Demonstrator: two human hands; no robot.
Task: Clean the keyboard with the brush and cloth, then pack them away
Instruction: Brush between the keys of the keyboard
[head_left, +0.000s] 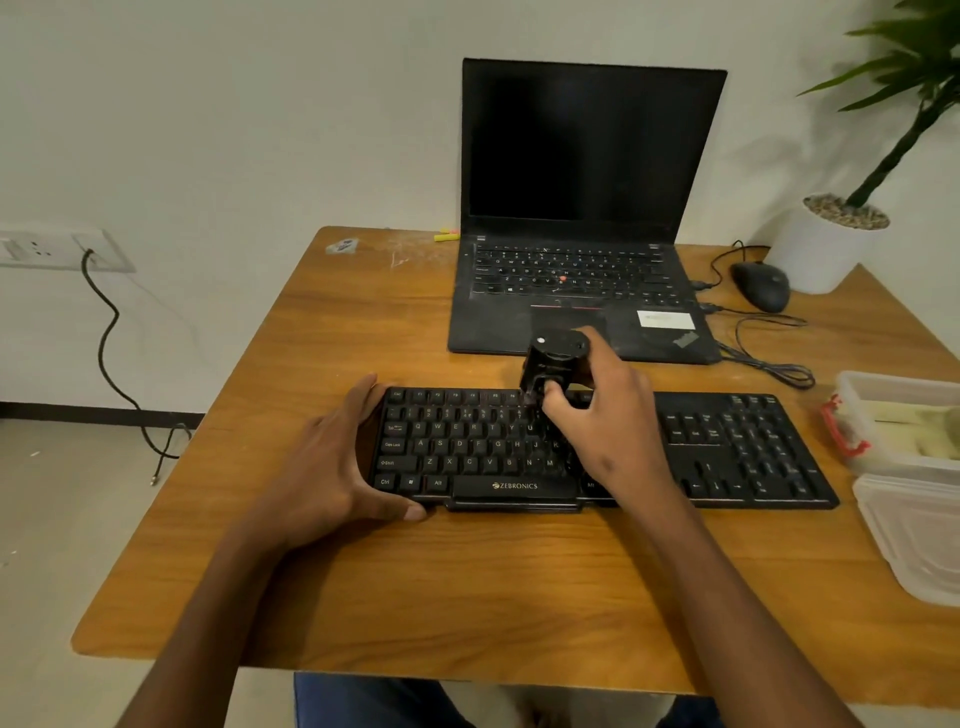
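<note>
Down low, the left hand (332, 457) rests on the desk (467, 587), fingers straight, thumb and fingers touching the left end of the black keyboard (597, 452). Further back, the right hand (602, 415) has its fingers curled tight round a black brush (553, 364). Its bristles are hard to see, hidden by fingers, at the number keys. Right of that, a clear box (898, 415) holds a yellowish cloth (930, 426), partly cut off.

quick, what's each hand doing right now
Left hand: open, fingers straight, bracing the left end of the keyboard.
Right hand: gripping the black brush, held over the upper key rows.
</note>
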